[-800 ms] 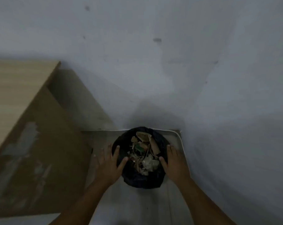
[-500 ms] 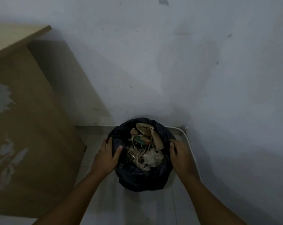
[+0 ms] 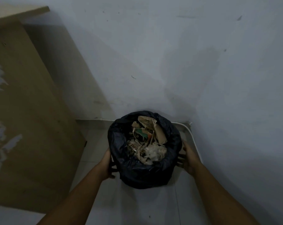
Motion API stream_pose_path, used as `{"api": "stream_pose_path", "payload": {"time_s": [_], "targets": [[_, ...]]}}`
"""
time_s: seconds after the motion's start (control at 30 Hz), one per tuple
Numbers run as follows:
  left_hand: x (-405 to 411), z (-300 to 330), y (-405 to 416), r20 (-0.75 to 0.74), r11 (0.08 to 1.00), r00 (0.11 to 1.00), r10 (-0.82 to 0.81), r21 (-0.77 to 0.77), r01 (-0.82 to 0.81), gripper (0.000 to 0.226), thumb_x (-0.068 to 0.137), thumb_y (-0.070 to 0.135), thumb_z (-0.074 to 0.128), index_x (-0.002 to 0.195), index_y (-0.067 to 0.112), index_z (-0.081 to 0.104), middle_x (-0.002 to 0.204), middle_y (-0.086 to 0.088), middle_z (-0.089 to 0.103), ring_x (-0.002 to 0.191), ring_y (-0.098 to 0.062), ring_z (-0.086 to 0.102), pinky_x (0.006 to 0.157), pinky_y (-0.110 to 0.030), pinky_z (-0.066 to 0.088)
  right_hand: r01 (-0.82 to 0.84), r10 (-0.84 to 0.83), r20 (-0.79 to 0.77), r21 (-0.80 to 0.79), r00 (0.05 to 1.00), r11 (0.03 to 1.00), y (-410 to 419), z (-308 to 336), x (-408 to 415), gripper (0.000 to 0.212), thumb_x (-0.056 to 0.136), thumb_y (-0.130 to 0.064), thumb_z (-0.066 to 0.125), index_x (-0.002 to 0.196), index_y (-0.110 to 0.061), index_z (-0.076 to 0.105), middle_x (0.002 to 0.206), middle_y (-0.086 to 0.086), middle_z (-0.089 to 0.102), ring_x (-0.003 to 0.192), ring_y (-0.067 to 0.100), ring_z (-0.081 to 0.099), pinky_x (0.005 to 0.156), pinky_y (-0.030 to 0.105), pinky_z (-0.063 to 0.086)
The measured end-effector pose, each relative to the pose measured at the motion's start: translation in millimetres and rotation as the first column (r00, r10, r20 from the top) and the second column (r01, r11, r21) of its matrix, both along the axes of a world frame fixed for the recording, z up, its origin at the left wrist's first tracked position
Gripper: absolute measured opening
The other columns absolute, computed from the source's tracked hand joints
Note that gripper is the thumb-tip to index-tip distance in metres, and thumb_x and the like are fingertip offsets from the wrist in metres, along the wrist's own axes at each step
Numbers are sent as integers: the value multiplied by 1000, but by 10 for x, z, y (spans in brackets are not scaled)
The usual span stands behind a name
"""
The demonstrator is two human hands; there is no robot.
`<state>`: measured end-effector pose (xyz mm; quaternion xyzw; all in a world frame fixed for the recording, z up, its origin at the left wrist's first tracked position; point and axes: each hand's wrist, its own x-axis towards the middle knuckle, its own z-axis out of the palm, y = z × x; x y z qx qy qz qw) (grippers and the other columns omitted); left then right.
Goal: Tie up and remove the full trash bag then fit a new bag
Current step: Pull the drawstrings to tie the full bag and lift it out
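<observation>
- In the corner where two pale walls (image 3: 170, 54) meet, on a light tiled floor (image 3: 137, 207), the scene is set; a tall brown cabinet side (image 3: 24, 111) is seen to the left, apart from the bin.
- The full black trash bag (image 3: 142, 174) is found low centre, near the corner, its mouth wide and untied; the plastic is folded out over what is judged to be a bin beneath, tho the bin itself is hidden by the bag.
- The bag is seen heaped w/ rubbish (image 3: 147, 142): torn brown paper, a green scrap, crumpled white bits, up to about rim level.
- The left hand (image 3: 107, 164) is laid against the bag's left flank, thumb forward, fingers lost behind the plastic; how far they are curled cannot be told, nor whether anything is pinched.
- The right hand (image 3: 189, 157) is held at the right flank, fingers relaxed and fairly straight, at or just beside the plastic; no grip is shown.
- Step in hand, as judged: start of the tie-up, i.e. the rim overhang being reached for. Nothing gathered yet.
- Next move, as judged: the folded-over edge to be peeled up off the rim on both sides, drawn to the centre over the rubbish & knotted. The fill is high, so slack may be short and paper may be spilled.
</observation>
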<state>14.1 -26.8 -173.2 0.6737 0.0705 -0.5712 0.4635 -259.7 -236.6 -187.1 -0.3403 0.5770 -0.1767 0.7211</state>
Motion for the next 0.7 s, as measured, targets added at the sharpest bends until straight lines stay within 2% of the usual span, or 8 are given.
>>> {"api": "stream_pose_path", "payload": {"time_s": [0.07, 0.17, 0.27, 0.33, 0.4, 0.5, 0.6, 0.7], "targets": [[-5, -84, 47, -98, 996, 993, 60, -67, -66, 96, 82, 88, 52, 145, 16, 57, 136, -17, 62, 120, -41, 60, 87, -51, 53, 67, -68, 64, 24, 996, 997, -35, -28, -44, 83, 101, -70, 51, 163, -17, 35, 130, 13, 63, 111, 31, 64, 103, 49, 51], [37, -154, 143, -111, 992, 988, 105, -59, -112, 96, 81, 89, 55, 143, 16, 51, 127, -16, 62, 115, -34, 62, 88, -41, 47, 160, -159, 53, -15, 986, 987, -88, -17, -34, 61, 109, -58, 46, 147, -11, 56, 131, 13, 69, 104, 26, 63, 96, 42, 48], [92, -175, 193, -178, 992, 982, 69, -96, -87, 79, 87, 88, 41, 95, 11, 56, 81, -12, 49, 66, -25, 45, 66, -35, 26, 115, -116, 18, 34, 993, 993, -87, 81, -18, 47, 112, -41, 48, 142, -7, 64, 98, 12, 77, 91, 31, 67, 69, 40, 60], [146, -186, 157, -107, 984, 992, 70, -155, -87, 64, 104, 64, 44, 111, 5, 67, 104, -16, 67, 92, -32, 63, 83, -42, 49, 18, -21, 23, 90, 1000, 996, -55, 168, 19, 46, 112, -42, 51, 130, -4, 71, 87, 14, 81, 85, 36, 71, 52, 38, 62], [185, -113, 118, 83, 982, 985, 150, -128, -139, 48, 106, 47, 52, 132, 9, 65, 132, -14, 66, 119, -34, 60, 107, -46, 46, -8, 8, 2, 68, 1000, 998, -46, 277, 82, 44, 110, -45, 55, 111, -6, 76, 87, 13, 81, 77, 35, 74, 49, 35, 60], [313, 55, 119, 244, 964, 941, 232, -187, -189, 36, 104, 47, 55, 130, 24, 65, 133, -4, 64, 114, -26, 61, 95, -45, 50, 106, -105, 22, -71, 994, 992, -109, 380, 162, 39, 109, -39, 57, 91, -8, 72, 80, 9, 80, 76, 30, 73, 60, 35, 59], [451, 153, 97, 237, 906, 918, 317, -361, -219, 42, 109, 40, 52, 143, 16, 52, 136, -9, 63, 115, -30, 65, 98, -50, 56, 181, -136, 265, -154, 955, 971, -203, 507, 233, 36, 114, -37, 49, 129, -12, 70, 120, 9, 75, 101, 25, 75, 86, 36, 62], [509, 370, 4, 378, 899, 861, 342, -398, -183, 35, 111, 36, 49, 130, 7, 51, 126, -15, 63, 105, -30, 65, 89, -45, 56, 152, -69, 294, -270, 953, 951, -241, 703, 325, 22, 111, -30, 57, 118, -17, 73, 123, 7, 74, 100, 21, 75, 73, 28, 63]]}}
